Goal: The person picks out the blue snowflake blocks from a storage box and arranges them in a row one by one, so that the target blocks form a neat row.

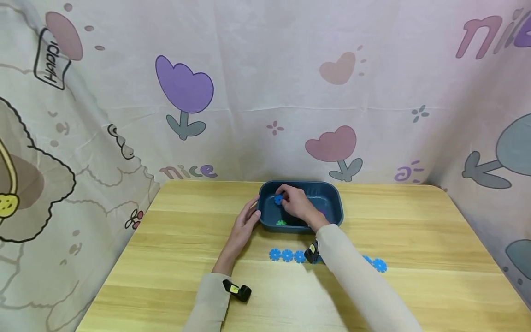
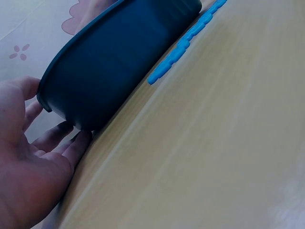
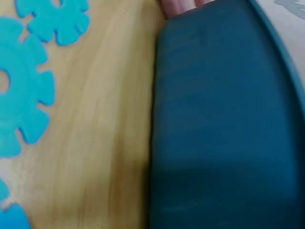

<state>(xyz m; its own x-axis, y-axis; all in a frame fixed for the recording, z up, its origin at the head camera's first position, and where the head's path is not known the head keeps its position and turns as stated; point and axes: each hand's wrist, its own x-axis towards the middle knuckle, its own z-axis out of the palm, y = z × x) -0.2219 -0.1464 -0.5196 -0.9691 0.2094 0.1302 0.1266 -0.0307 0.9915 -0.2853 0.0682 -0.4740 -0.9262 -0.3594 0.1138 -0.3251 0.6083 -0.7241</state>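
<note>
A dark blue plastic bin [image 1: 337, 199] stands near the table's far edge. My left hand [image 1: 245, 222] touches the outside of its left end; in the left wrist view the left hand's fingers [image 2: 76, 145] lie against the wall and under the rim. My right hand [image 1: 297, 203] reaches into the bin and pinches a blue snowflake disc [image 1: 278, 199] between thumb and fingers. A green piece [image 1: 281, 222] and a purple piece [image 1: 322, 213] lie inside the bin. The right hand is out of the right wrist view, which shows the bin's outer wall [image 3: 219, 119].
Blue snowflake discs [image 1: 287, 255] lie in a row on the wooden table [image 1: 166, 272] in front of the bin. The right forearm hides part of the row; two more discs [image 1: 379, 265] show to its right. A printed curtain [image 1: 257, 83] hangs behind.
</note>
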